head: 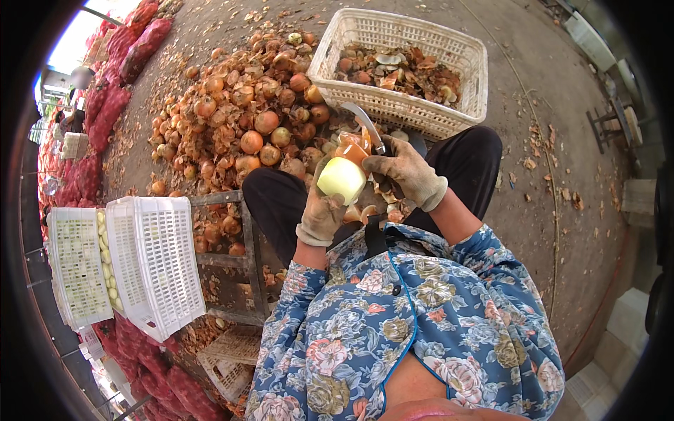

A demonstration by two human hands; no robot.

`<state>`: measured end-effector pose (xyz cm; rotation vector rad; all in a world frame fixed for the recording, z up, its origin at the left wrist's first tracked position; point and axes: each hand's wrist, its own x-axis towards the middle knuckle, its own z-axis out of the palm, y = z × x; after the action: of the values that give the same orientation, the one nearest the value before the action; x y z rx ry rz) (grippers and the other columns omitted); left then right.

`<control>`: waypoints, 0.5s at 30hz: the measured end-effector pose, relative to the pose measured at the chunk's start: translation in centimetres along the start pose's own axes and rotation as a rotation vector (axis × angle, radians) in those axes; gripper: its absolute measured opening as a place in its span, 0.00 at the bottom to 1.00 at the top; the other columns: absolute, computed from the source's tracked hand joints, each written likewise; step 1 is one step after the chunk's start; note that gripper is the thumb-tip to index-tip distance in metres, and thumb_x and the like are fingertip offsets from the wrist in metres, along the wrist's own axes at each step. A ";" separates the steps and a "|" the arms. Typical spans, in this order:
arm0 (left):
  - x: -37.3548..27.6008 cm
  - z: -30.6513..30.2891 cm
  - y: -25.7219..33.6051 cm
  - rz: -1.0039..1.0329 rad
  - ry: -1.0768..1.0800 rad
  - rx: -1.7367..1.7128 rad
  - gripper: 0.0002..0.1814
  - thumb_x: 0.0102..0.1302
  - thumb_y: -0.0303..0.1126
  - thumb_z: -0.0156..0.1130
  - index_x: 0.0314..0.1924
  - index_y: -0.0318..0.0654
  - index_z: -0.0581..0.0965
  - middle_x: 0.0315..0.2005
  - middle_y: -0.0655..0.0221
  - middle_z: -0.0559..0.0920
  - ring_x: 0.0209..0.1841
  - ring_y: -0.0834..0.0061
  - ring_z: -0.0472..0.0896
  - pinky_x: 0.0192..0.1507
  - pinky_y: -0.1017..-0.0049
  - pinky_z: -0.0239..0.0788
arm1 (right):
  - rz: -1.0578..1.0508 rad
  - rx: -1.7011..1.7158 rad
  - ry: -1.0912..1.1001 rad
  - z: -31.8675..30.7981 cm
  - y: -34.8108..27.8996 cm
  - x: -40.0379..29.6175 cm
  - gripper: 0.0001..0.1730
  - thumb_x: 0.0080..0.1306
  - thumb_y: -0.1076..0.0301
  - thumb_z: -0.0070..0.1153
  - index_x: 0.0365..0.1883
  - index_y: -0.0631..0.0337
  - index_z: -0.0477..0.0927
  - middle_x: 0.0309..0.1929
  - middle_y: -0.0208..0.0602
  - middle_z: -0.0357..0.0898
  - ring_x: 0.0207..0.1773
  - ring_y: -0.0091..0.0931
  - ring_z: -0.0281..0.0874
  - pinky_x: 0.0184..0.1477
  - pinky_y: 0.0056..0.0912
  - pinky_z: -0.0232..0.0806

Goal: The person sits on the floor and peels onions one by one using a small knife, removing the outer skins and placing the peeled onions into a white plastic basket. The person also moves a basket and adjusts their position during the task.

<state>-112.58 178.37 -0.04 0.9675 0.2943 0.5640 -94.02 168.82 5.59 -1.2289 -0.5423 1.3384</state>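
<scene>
My gloved left hand is shut around a largely peeled, pale onion. In my gloved right hand is a knife with a short curved blade, its tip pointing up and left. A piece of brown onion skin hangs between the blade and the onion, close to my right thumb. Both hands are over my lap, between my knees. Beyond them, a large heap of unpeeled onions spreads over the floor, loose skins among it.
A white plastic crate holding onion skins stands beyond my knees. On the left, white crates sit beside a metal frame; one contains peeled onions. Red mesh sacks line the far left. A cord crosses the floor.
</scene>
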 end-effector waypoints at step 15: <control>0.8 1.6 -0.9 -0.163 0.054 -0.145 0.39 0.64 0.48 0.66 0.67 0.38 0.60 0.57 0.61 0.73 0.58 0.67 0.76 0.59 0.67 0.73 | -0.291 -0.099 -0.059 2.1 0.2 -0.3 0.13 0.63 0.69 0.62 0.43 0.66 0.78 0.32 0.30 0.79 0.33 0.16 0.74 0.35 0.21 0.69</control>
<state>-110.89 177.31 0.08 0.7813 0.3720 0.4568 -96.06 169.21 6.21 -1.1435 -0.8050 1.1144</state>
